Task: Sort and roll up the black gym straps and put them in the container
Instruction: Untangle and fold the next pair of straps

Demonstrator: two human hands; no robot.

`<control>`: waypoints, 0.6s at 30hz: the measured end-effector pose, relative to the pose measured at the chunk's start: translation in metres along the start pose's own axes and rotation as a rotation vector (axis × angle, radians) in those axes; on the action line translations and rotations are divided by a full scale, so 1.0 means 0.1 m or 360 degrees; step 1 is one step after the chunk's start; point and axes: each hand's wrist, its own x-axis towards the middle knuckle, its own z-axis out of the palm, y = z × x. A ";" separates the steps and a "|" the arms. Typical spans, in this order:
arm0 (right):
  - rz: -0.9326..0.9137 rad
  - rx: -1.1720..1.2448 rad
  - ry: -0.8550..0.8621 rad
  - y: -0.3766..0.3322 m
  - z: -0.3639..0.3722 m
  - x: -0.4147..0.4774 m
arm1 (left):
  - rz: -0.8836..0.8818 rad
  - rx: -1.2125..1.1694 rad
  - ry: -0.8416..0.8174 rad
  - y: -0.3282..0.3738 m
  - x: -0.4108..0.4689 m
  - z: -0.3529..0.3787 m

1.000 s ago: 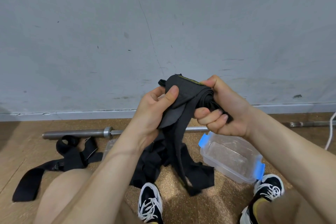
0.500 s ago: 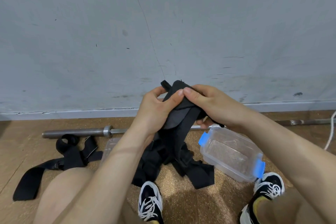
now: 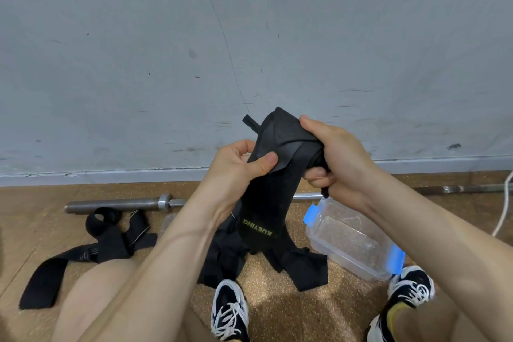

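**Black strap: one more turn on the roll**

Your right hand has come back off the top, and its fingers are now curled tight round the rolled end of the wrist strap, up above the floor pile. Your left hand pinches the loose flap, thumb on top. The logo tail still hangs, so keep winding before the clear container.

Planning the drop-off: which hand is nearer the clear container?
Right. The right hand grips the strap just above the container; the left hand pinches the strap farther off to the left.
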 end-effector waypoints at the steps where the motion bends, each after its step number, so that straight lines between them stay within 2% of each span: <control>1: 0.0083 0.0109 -0.0010 0.00 0.01 -0.01 | 0.0004 -0.0026 0.0015 0.00 0.01 0.01; 6: 0.0331 0.0433 -0.0263 0.03 0.05 -0.05 | 0.0062 -0.0099 -0.0058 -0.01 0.04 -0.02; 11: 0.0441 0.0503 -0.0454 0.03 0.06 -0.10 | 0.0083 -0.0235 -0.0289 0.01 -0.02 -0.05; 14: 0.0515 0.0440 -0.0506 0.02 0.05 -0.10 | 0.0041 -0.0253 -0.0384 0.05 -0.07 -0.04; 16: 0.0529 0.0317 -0.0502 0.00 0.04 -0.10 | 0.0023 -0.0272 -0.0327 0.07 -0.10 -0.01; 18: 0.0379 0.0001 -0.0329 -0.04 0.02 -0.09 | 0.0035 -0.0273 -0.0215 0.06 -0.09 0.02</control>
